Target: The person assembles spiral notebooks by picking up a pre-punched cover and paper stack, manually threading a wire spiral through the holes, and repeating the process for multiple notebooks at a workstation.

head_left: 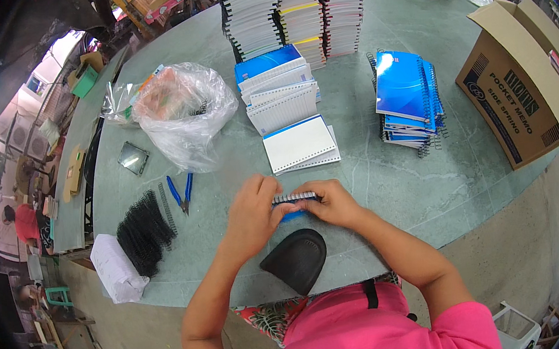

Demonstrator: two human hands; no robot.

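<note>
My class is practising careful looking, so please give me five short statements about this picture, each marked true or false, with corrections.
1. The left hand and right hand hold a small notebook. True.
2. The pliers lie to the right of both hands. False: the pliers lie to their left.
3. A black object lies between the forearms. True.
4. The plastic bag is solid black. False: the plastic bag is see-through.
5. The large cardboard box on the right has open flaps. True.
</note>
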